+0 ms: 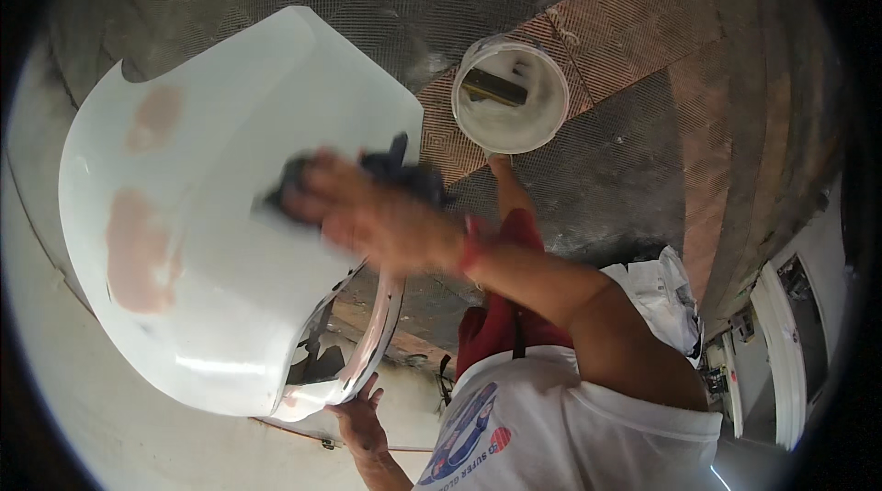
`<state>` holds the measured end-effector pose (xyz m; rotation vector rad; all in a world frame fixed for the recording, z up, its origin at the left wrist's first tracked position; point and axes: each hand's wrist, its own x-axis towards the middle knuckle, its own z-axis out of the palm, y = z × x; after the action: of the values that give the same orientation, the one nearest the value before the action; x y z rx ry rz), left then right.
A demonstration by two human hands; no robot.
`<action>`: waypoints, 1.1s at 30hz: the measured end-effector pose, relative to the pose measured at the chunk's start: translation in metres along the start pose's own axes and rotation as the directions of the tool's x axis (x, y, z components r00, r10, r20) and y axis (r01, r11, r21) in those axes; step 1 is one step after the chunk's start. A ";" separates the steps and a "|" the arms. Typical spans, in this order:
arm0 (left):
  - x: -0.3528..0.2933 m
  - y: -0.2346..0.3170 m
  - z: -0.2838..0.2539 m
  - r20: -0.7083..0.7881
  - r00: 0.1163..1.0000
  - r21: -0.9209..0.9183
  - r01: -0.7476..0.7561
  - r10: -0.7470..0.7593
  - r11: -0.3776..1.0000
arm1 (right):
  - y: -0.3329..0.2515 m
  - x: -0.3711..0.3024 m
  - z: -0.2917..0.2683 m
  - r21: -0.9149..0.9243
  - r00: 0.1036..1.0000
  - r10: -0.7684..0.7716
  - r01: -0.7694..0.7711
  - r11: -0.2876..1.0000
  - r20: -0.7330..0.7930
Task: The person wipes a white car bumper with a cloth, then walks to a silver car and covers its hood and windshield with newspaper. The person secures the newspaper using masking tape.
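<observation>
A large white car body panel, which looks like a bumper, fills the left side. It bears two dull pinkish patches. My right hand is above the panel, closed on a dark, cloth-like thing. Motion smears it, so its exact kind and whether it touches the surface are unclear. Below, my left hand grips the panel's lower rim, beside a curved opening; part of its fingers is hidden behind the edge.
On the patterned floor mat stands a round whitish bucket with a dark and yellowish block inside. My bare foot is close to its near side. White crumpled material lies at right, near a white door frame.
</observation>
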<state>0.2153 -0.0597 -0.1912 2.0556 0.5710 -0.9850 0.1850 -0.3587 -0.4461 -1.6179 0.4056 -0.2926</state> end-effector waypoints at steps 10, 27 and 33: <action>0.020 -0.005 -0.005 0.073 0.996 -0.037 -0.052 0.055 0.998 | 0.324 0.082 0.015 0.475 0.794 0.604 -0.509 0.718 -0.064; 0.031 -0.020 -0.015 0.328 0.941 -0.008 -0.089 0.087 0.996 | -0.176 -0.049 0.074 -0.268 0.948 -0.310 0.319 0.909 0.075; 0.023 -0.018 -0.006 0.225 0.970 -0.023 -0.084 0.087 0.996 | -0.109 -0.026 0.011 -0.223 0.968 0.053 -0.109 0.969 -0.244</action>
<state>0.2202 -0.0428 -0.2152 1.9063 0.3650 -1.1414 0.1751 -0.3314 -0.3374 -1.7988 0.7098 -0.3880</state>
